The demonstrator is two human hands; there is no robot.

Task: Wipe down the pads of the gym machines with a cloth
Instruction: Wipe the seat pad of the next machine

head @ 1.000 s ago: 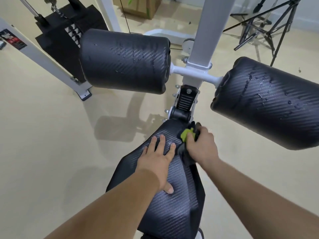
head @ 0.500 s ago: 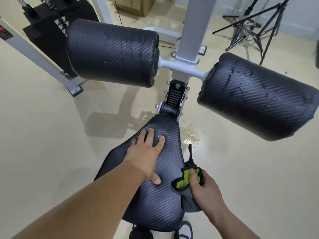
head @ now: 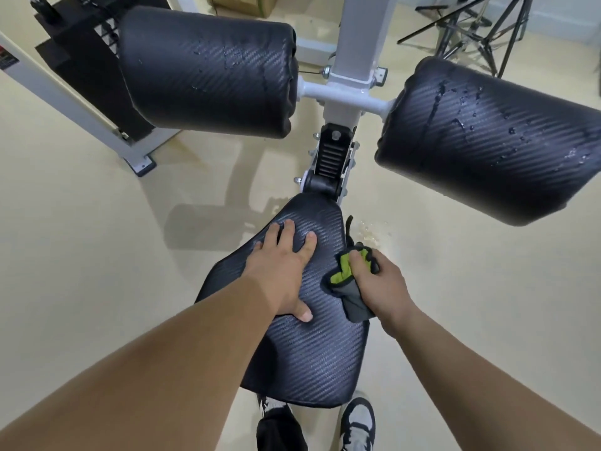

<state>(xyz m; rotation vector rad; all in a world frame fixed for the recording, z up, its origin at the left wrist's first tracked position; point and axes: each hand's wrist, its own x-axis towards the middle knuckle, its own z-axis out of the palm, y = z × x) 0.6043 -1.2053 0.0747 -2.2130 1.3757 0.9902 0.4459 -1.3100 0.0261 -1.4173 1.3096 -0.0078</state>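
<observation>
- While the left hand (head: 283, 271) lies flat on the seat pad (head: 312, 353) in the lower middle of the frame, its fingers (head: 287, 229) straight, spread and gripping nothing, the right hand (head: 380, 288) works at the pad's right edge.
- Right-hand fingers (head: 357, 262) are curled tight round a bunched grey-and-lime cloth (head: 353, 304). It is pressed against the seat pad's right rim, just beside the left thumb, and a dark strip of it trails up the frame.
- That seat pad runs lengthwise from the bottom of the frame up toward the white post (head: 357, 43), narrowing at its top end. With the cloth about midway along the right flank, I'd judge the stroke follows that long axis, along the edge.
- Higher in the frame hang two roller pads, the upper-left roller (head: 208, 70) and the right-side roller (head: 487, 138). Both carry water beads, the right-side one plainly more.
- Each roller lies well apart from the cloth, up the frame from it, with its long axis running sideways out from the post. As the right-side roller is on the cloth hand's own side, that hand looks the nearer to it, and I'd guess it is the easier reach.
- On the floor (head: 97, 239), a small wet patch (head: 370, 232) glistens just right of the seat pad's narrow end.
- A weight stack (head: 81, 60) stands at upper left and a tripod (head: 471, 34) at upper right.
</observation>
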